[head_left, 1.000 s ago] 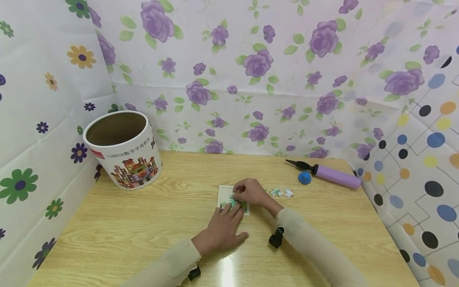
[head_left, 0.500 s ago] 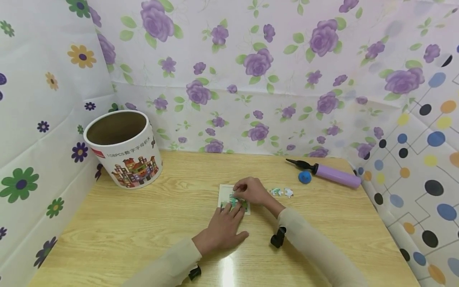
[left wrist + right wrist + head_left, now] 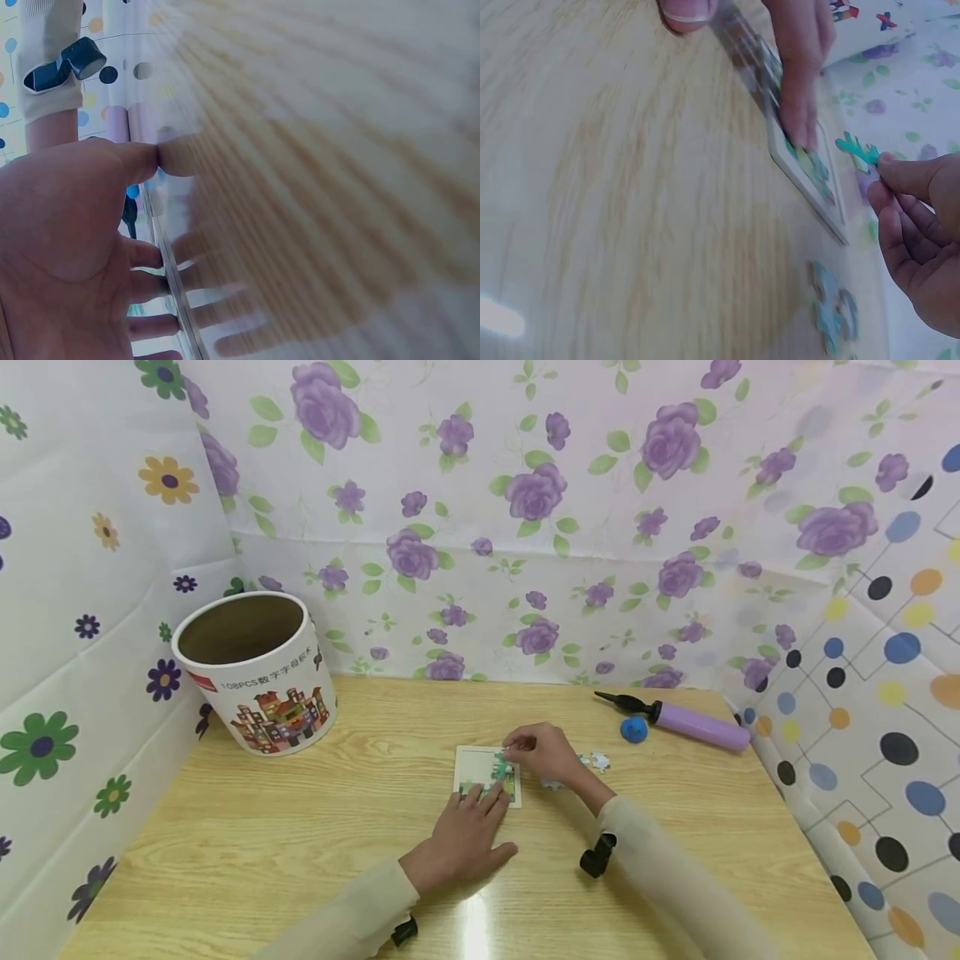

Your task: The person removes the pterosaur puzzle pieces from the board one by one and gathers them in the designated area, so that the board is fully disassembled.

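A small white-rimmed jigsaw tray point(image 3: 467, 764) lies on the table, partly filled with green pieces along its near and right sides. My left hand point(image 3: 461, 839) rests with its fingers straight on the tray's near edge, thumb spread out to the right. At the tray's right side, my right hand point(image 3: 546, 755) pinches a green jigsaw piece point(image 3: 859, 148) between thumb and forefinger. The right wrist view shows this piece raised above the tray. In the left wrist view, the palm and fingers of my left hand point(image 3: 71, 240) stand close along the tabletop.
Loose jigsaw pieces point(image 3: 600, 762) lie right of the tray, some partly behind my right wrist. A purple hand pump point(image 3: 701, 727) and a small blue round object point(image 3: 633, 729) sit farther right. A big printed bucket point(image 3: 281, 714) stands back left. Patterned cloth walls enclose the table.
My right hand has shifted slightly right across the tray, with the green piece in its fingertips. More of the tray's inside shows now. The left hand has stayed in place.
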### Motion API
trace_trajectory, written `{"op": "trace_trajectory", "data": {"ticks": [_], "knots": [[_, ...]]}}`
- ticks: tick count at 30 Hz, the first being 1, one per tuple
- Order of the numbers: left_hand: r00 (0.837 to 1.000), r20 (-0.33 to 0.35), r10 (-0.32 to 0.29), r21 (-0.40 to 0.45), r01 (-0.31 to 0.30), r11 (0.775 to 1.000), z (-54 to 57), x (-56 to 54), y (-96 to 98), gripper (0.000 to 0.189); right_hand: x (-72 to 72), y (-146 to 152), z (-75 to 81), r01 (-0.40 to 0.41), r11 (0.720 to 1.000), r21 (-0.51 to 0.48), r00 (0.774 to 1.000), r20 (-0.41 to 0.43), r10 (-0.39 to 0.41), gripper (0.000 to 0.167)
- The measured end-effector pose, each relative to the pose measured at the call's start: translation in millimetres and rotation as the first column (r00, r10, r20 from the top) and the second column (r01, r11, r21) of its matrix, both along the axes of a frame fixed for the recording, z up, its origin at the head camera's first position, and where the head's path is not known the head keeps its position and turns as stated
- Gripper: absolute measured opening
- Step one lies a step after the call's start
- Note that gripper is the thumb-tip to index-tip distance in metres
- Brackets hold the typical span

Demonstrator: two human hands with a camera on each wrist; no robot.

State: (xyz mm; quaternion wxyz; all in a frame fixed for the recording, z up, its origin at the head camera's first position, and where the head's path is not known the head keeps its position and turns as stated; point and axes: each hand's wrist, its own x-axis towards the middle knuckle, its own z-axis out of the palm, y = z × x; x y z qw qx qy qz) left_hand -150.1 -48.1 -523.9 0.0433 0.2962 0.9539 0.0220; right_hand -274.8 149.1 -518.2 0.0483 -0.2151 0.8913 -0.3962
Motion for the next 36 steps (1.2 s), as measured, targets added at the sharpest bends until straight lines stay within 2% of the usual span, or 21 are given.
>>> {"op": "trace_trajectory", "data": {"ticks": [9,12,17,21,26,32,36], "knots": [[0.998,0.058,-0.005,0.061,0.002,0.998,5.4,2.4,-0.7,0.077,9.5,36.1,9.3,0.038,0.999,0.017,0.999,-0.006,-0.038,0.012],[0.997,0.073,-0.004,0.075,-0.002,0.997,3.1,2.2,-1.1,0.077,13.6,47.6,10.8,0.045,0.999,0.025,0.999,-0.013,-0.044,0.012],[0.998,0.055,-0.007,0.072,0.003,0.997,-4.1,0.4,-1.2,0.078,19.3,65.7,11.8,0.079,0.996,0.049,0.997,-0.019,-0.078,0.012],[0.999,0.044,-0.014,0.082,0.010,0.997,-6.4,0.4,-1.8,0.078,23.1,79.8,10.4,0.093,0.994,0.056,0.995,-0.032,-0.092,0.012],[0.998,0.064,-0.023,0.093,0.017,0.996,-2.3,2.2,-2.3,0.077,27.0,95.5,5.0,0.089,0.995,0.038,0.996,-0.031,-0.088,0.014],[0.998,0.049,-0.030,0.067,0.027,0.997,3.3,3.9,-1.7,0.075,27.9,109.2,-2.6,0.087,0.996,0.035,0.995,-0.050,-0.085,0.013],[0.998,0.050,-0.028,0.062,0.025,0.998,3.0,4.1,-2.4,0.075,28.7,113.5,-5.8,0.096,0.994,0.045,0.995,-0.032,-0.094,0.014]]}}
